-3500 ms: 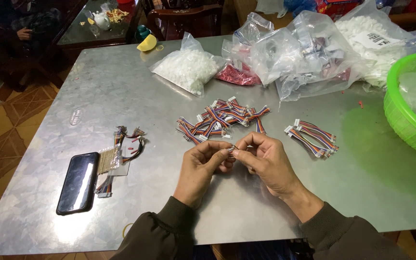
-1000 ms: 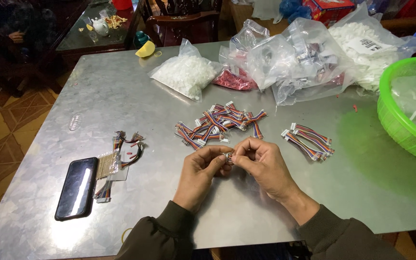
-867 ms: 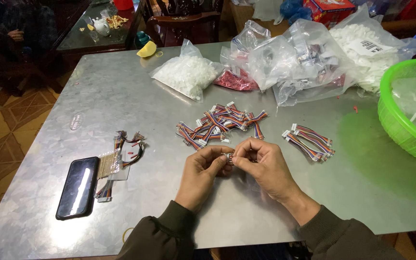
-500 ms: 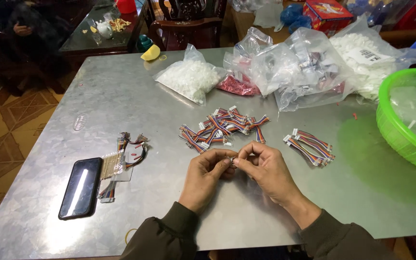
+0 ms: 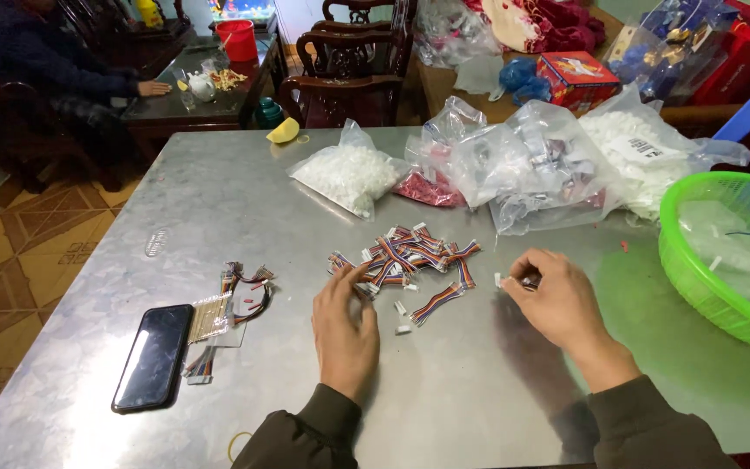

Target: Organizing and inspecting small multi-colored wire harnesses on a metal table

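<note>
- My left hand (image 5: 346,314) pinched into the pile of short rainbow-coloured ribbon cables (image 5: 410,259): light, floppy, best gripped by their stiff white end plugs.
- My right hand (image 5: 555,297) pinched one cable's plug above the steel bench (image 5: 219,200).

Loose heap of multicoloured ribbon cables (image 5: 410,257), white plugs, perhaps tangled, mid-table

Both arms wear long dark olive-brown sleeves of soft, faintly ribbed fabric, ending in snug cuffs at the wrists. The left hand (image 5: 345,323) and right hand (image 5: 557,300) are bare, without rings or a watch.
</note>
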